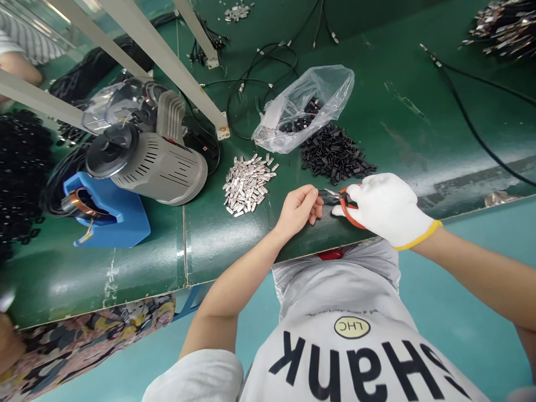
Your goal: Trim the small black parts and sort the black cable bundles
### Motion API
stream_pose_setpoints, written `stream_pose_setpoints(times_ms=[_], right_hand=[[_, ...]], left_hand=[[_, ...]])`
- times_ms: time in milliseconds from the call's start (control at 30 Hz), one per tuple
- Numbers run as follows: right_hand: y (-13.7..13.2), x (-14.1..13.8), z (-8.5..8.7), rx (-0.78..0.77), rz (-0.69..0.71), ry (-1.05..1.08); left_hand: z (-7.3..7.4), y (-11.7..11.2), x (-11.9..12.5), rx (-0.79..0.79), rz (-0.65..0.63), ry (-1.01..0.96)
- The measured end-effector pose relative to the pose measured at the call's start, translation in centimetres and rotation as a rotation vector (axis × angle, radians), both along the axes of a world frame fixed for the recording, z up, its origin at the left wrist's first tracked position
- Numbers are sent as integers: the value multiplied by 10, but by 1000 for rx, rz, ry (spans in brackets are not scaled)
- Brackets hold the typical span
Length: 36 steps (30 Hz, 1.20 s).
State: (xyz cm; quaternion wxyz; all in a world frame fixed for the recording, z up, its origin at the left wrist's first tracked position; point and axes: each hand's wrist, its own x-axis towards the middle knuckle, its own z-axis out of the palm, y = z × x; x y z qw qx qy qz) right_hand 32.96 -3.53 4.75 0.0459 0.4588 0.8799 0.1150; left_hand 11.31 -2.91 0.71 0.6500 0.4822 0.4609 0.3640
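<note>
My bare left hand (298,209) is closed in a pinch on a small dark part at the green table's near edge. My right hand (387,206), in a white glove with a yellow cuff, grips orange-handled pliers (344,202) whose metal tip meets that part. Just beyond my hands lie a heap of small silver metal shells (248,183) and a heap of small black plastic pieces (335,153).
A clear plastic bag (307,106) holds more black pieces. A grey motor-like machine (153,159) stands left, beside a blue tape dispenser (111,215). Black cables (259,72) cross the green table (419,111). Another person's sleeve (25,39) is at the far left.
</note>
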Motion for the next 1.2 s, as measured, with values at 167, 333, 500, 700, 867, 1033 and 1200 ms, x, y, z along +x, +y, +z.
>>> stream_pose_setpoints(times_ms=[167,333,500,700,867,1033,1200], right_hand=[[0,1,-2,-6,-16,10],[0,-2,7,-69,-42,40],[2,-1,11,-105,-18,29],[1,2,6,-117,1,-22],[-1,7,-5,-152,-16,-40],[-4,8,-6,-143,-35,-27],[-4,1,3,-83,-87,-13]], left_hand=[[0,0,0,5,-7,0],[1,0,-1,8,-23,9],[0,0,-2,21,-34,17],[0,1,-2,8,-35,15],[-1,2,-3,7,-36,10],[-2,2,-3,5,-37,8],[-3,1,-3,33,-53,27]])
